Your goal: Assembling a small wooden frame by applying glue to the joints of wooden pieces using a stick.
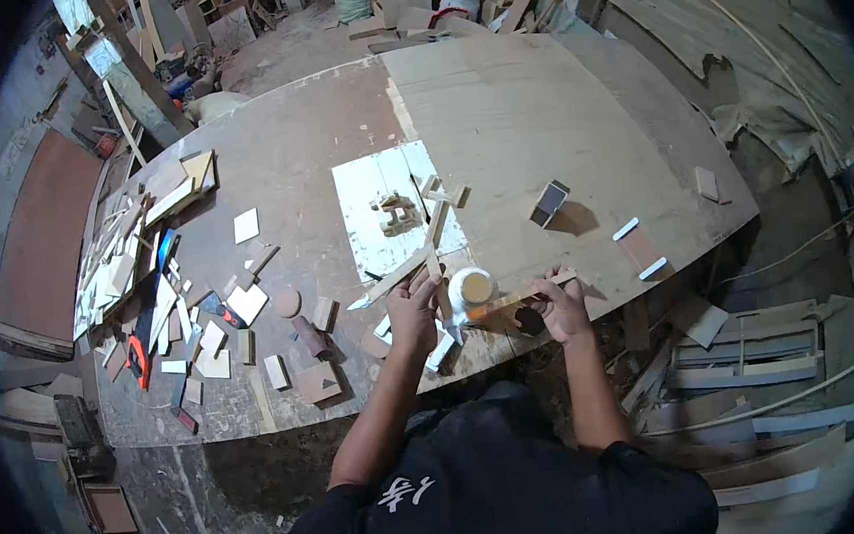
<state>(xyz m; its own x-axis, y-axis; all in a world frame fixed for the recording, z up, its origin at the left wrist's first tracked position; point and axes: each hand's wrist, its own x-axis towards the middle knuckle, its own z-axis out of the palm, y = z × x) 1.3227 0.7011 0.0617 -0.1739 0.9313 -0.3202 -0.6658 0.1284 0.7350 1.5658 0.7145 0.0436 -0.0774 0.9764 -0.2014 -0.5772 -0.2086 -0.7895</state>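
My left hand is closed round a narrow wooden strip near the table's front edge. A second strip slants across just beyond my fingers; I cannot tell whether the two are joined. My right hand pinches a thin, flat wooden stick, its left end by a white jar with yellowish contents. A dark round patch or object shows under the stick, too unclear to name. Beyond the hands, a small wooden construction and several crossed wood pieces rest on a white board.
At left lie a heap of wood scraps, a red-and-black-handled saw and several loose blocks. A small open box stands right of the white board. A brown panel with white edge strips lies near the table's right edge.
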